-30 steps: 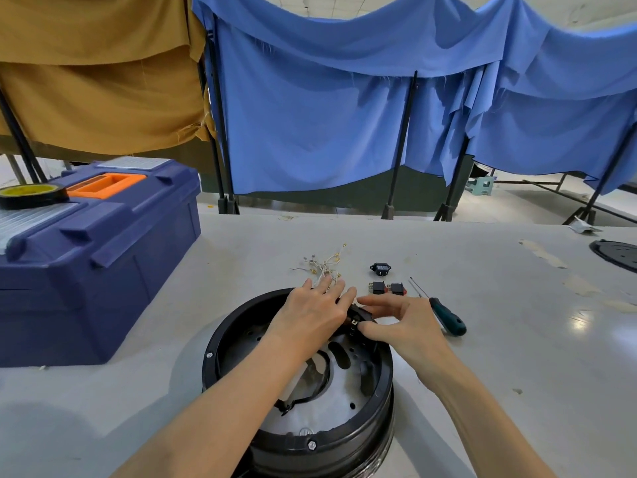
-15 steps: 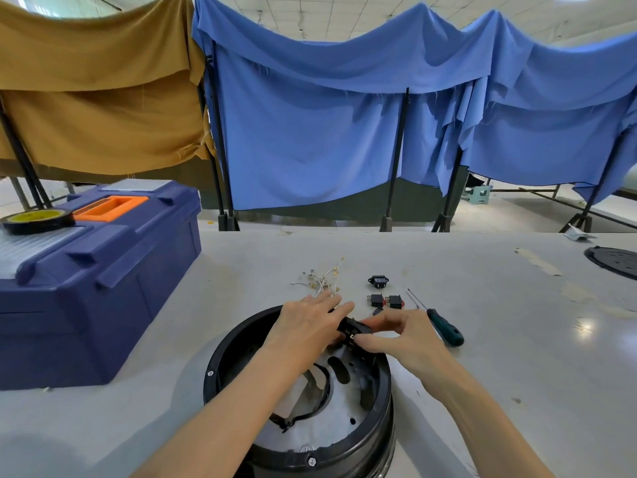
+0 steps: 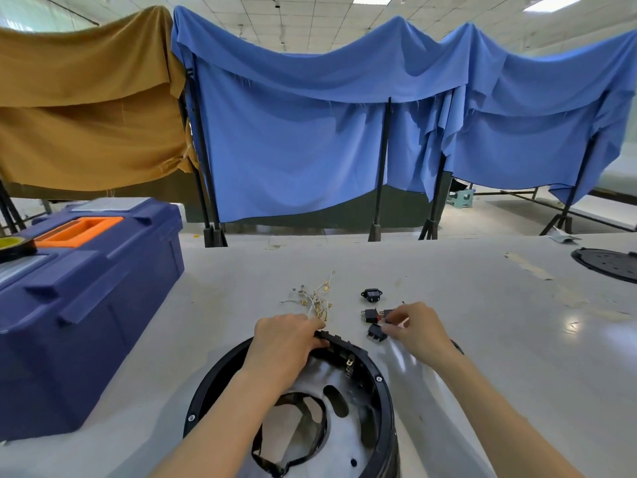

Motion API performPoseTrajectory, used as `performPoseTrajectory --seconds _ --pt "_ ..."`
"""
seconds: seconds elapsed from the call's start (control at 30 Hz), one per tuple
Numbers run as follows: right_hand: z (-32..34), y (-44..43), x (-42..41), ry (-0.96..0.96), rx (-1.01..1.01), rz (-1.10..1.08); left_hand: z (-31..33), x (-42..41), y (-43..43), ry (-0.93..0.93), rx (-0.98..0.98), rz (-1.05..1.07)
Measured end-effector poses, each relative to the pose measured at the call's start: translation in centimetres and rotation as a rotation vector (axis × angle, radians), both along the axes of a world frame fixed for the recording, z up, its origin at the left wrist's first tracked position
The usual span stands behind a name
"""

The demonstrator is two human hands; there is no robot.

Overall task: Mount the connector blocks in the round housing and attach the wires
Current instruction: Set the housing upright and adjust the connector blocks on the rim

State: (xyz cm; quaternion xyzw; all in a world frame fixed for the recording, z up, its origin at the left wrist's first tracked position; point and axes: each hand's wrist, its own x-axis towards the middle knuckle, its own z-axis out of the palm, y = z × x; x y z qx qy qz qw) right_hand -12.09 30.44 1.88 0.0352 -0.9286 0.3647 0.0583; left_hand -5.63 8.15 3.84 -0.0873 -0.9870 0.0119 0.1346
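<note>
The round black housing (image 3: pixel 381 391) lies open side up on the table in front of me. My left hand (image 3: pixel 286 343) grips its far rim, fingers curled over the edge. Inside that rim sits a mounted block with brass tabs (image 3: pixel 349 363). My right hand (image 3: pixel 418 331) is just past the housing and pinches a small black connector block (image 3: pixel 376 331) on the table. Two more black blocks (image 3: pixel 371 315) and a flanged socket (image 3: pixel 371 294) lie behind it. A bundle of thin wires with brass terminals (image 3: pixel 317 300) lies beyond my left hand.
A large blue toolbox (image 3: pixel 86 298) with an orange handle stands at the left, a tape roll (image 3: pixel 13 244) on its lid. A round black cover (image 3: pixel 610 269) lies at the far right. My right hand hides the green screwdriver. Blue and tan cloths hang behind the table.
My right hand left the housing rim and reached forward to the loose blocks, now pinching one. My left hand stays on the rim. The camera tilted upward.
</note>
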Motion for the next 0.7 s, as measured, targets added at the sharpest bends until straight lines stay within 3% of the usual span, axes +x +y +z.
performPoseTrajectory --seconds 0.2,0.4,0.5,0.63,0.7 --pt "-1.3 -1.5 -0.2 -0.008 0.117 -0.022 -0.5 -0.3 -0.2 0.009 0.037 0.016" --pt "-0.2 -0.9 0.6 -0.064 -0.046 -0.021 -0.5 -0.2 -0.2 0.008 0.102 0.014" --pt "0.2 -0.3 1.7 -0.06 -0.23 0.004 -0.6 -0.1 -0.3 0.015 0.106 0.003" --pt "1.2 -0.3 3.5 -0.175 -0.654 0.163 -0.6 0.1 -0.2 0.018 0.114 -0.027" --pt "1.6 -0.7 4.1 -0.217 -0.711 0.255 -0.7 0.2 -0.1 0.031 0.109 -0.054"
